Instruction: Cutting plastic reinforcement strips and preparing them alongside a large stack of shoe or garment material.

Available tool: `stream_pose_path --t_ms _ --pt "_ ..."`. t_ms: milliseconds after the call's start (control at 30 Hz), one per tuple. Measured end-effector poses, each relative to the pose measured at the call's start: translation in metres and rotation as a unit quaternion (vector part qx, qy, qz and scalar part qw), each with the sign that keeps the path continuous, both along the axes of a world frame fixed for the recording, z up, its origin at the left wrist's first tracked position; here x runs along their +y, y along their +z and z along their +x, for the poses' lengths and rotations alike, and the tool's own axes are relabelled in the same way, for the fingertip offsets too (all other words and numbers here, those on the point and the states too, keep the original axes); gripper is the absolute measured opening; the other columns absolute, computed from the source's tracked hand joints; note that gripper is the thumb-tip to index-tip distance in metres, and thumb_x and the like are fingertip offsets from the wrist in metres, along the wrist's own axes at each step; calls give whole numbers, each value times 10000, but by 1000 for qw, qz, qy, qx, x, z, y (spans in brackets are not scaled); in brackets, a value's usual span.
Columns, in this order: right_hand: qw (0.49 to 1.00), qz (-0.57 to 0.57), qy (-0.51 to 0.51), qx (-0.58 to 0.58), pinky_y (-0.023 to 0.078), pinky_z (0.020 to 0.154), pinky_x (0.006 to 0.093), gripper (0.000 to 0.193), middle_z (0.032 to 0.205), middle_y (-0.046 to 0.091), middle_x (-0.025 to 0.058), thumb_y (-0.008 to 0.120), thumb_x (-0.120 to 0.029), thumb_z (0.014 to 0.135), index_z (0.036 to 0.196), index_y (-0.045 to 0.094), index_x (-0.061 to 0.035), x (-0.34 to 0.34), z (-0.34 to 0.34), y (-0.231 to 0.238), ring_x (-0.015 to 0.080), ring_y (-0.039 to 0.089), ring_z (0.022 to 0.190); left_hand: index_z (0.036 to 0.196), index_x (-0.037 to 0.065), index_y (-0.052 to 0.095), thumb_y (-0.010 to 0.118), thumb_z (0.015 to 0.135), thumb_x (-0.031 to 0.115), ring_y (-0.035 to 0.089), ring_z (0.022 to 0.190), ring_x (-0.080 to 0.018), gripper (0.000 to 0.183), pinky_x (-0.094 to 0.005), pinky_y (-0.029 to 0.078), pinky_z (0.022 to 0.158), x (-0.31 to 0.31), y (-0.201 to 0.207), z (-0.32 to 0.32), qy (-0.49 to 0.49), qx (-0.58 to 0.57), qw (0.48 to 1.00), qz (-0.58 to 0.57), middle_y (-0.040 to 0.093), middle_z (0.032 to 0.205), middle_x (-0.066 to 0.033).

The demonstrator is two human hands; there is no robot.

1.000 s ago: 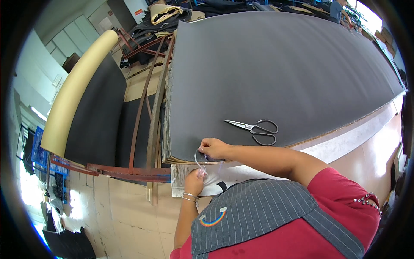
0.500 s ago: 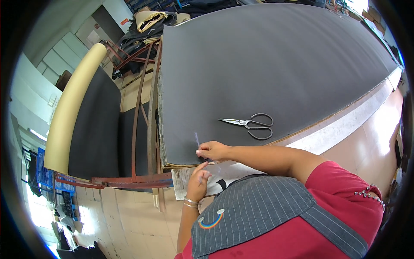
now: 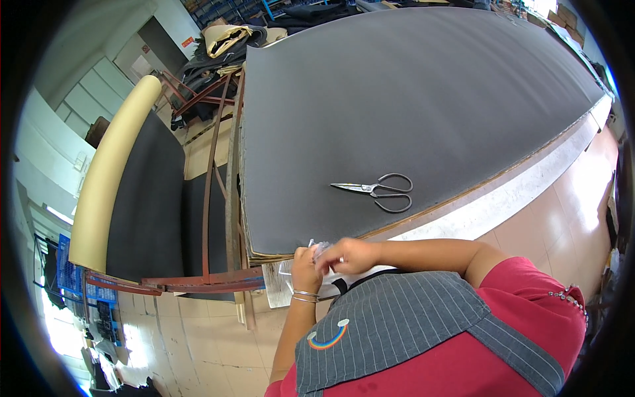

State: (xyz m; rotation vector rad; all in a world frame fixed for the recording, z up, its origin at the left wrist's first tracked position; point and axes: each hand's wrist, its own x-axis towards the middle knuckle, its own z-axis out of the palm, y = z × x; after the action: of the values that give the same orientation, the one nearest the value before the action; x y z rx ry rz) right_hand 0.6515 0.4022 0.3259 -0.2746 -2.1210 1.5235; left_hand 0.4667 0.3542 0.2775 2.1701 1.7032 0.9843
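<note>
Grey sheeting [image 3: 397,119], crumpled translucent plastic [image 3: 321,249] alongside

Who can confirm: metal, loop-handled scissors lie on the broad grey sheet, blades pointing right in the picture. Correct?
No, the direction is wrong: the head view shows the metal, loop-handled scissors lying on the broad grey sheet, blades pointing left.

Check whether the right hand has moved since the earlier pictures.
Yes: the right hand has shifted toward the body, from above the grey sheet to past its near edge.
</note>
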Motion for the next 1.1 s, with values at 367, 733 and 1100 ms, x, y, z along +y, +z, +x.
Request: stream_pose_path --t_ms 367,733,1100 --pt "969 -66 -131 -200 475 726 326 315 943 628 134 611 -269 835 1054 587 -44 45 -26 -14 222 593 833 942 60 629 569 734 11 569 775 -299 221 -373 469 684 2 12 -6 -34 82 996 1 552 808 -116" --pt "943 -135 -191 -235 475 635 356 326 798 646 118 586 -340 842 924 633 -28 45 -32 -24 226 609 714 946 9 654 619 844 121 489 588 -58 155 -183 373 519 12 14 -9 98 -429 858 -264 593 721 13" --pt "945 -122 -97 -288 484 591 343 312 827 610 102 523 -326 902 1015 580 -40 55 -30 -6 201 607 693 858 -1 654 651 761 78 562 594 -137 124 -257 457 565 16 9 -24 81 -175 963 -186 646 740 -51"
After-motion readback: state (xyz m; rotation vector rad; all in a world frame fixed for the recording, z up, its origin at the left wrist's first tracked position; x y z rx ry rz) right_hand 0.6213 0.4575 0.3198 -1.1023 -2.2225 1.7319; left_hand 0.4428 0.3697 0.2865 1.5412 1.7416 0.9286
